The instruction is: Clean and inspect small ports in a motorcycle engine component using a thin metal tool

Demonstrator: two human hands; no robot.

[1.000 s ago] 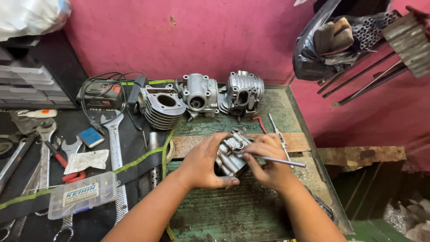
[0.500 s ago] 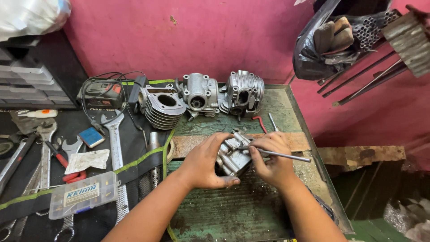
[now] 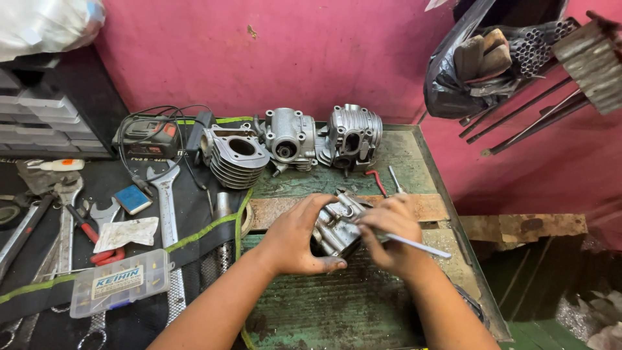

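My left hand (image 3: 295,236) grips a small grey metal engine part (image 3: 337,223) from its left side, holding it on the worn green bench top (image 3: 363,304). My right hand (image 3: 389,236) is closed around a thin silver rod-shaped tool (image 3: 421,246), whose near end meets the part and whose far end points right. The part's underside is hidden by both hands. It rests against a rusty wooden strip (image 3: 424,206) lying across the bench.
A finned cylinder (image 3: 234,155) and two cylinder heads (image 3: 289,137) (image 3: 353,135) stand at the back. Left lie wrenches (image 3: 166,201), red-handled pliers (image 3: 91,233), a clear plastic parts box (image 3: 120,283) and a charger (image 3: 144,136). Metal rods (image 3: 525,123) lean at right.
My right hand has turned the silver tool: its free end swung down and towards me, and the hand shifted slightly. My left hand and the part stayed put.
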